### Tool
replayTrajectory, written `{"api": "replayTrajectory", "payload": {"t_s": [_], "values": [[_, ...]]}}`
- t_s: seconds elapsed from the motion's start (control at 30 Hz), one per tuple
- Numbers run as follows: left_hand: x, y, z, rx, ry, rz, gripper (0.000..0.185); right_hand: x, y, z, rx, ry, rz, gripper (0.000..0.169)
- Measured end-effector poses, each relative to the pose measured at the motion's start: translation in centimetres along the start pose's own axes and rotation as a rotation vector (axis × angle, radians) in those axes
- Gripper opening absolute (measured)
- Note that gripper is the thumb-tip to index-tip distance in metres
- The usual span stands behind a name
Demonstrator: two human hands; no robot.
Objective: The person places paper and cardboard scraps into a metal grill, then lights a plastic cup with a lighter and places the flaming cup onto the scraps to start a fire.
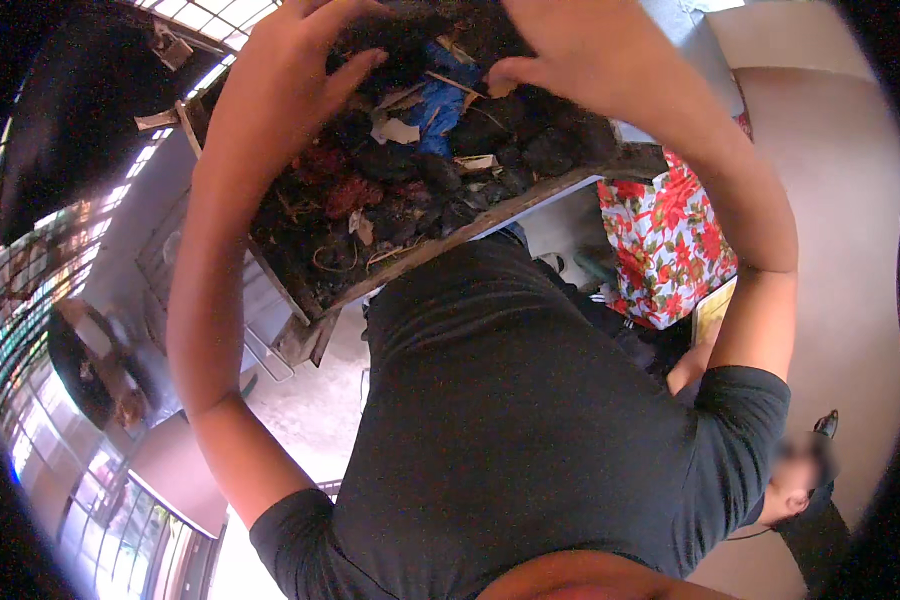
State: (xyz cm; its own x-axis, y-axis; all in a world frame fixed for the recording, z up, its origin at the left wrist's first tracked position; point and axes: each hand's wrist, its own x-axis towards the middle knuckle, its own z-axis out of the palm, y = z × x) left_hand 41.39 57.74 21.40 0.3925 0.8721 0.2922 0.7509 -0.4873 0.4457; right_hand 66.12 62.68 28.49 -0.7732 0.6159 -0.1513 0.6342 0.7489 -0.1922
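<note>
My left hand is over a wooden-edged tray, its thumb apart from the fingers and nothing visible between them. On the right, my right hand reaches over the same tray; its fingers run past the top edge, so its grip is hidden. A small tan scrap lies by its thumb. Black charcoal-like lumps fill the tray, mixed with crumpled blue plastic, reddish netting-like material, paper scraps, thin sticks and a loop resembling a rubber band.
A red-and-white floral cloth or bag hangs right of the tray. Another person is at the lower right, with a hand by a yellow item. Metal window grilles and a padlock are at the left.
</note>
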Motion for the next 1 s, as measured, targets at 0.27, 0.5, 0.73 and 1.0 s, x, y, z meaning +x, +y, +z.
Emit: {"api": "replayTrajectory", "payload": {"t_s": [0.27, 0.5, 0.73, 1.0], "values": [[-0.3, -0.2, 0.2, -0.008, 0.002, -0.005, 0.034, 0.8, 0.6, 0.5, 0.223, -0.170, 0.138, 0.063], [-0.2, -0.2, 0.2, 0.018, 0.019, -0.011, 0.034, 0.2, 1.2, 1.7, 0.173, -0.044, -0.030, 0.050], [-0.1, 0.1, 0.2, 0.050, 0.018, -0.002, 0.033, 1.5, 1.9, 3.5, 0.066, 0.046, -0.001, 0.036], [-0.4, -0.4, 0.2, 0.031, 0.033, -0.001, 0.034, 1.2, 1.5, 1.0, 0.137, -0.070, 0.032, 0.029]]}}
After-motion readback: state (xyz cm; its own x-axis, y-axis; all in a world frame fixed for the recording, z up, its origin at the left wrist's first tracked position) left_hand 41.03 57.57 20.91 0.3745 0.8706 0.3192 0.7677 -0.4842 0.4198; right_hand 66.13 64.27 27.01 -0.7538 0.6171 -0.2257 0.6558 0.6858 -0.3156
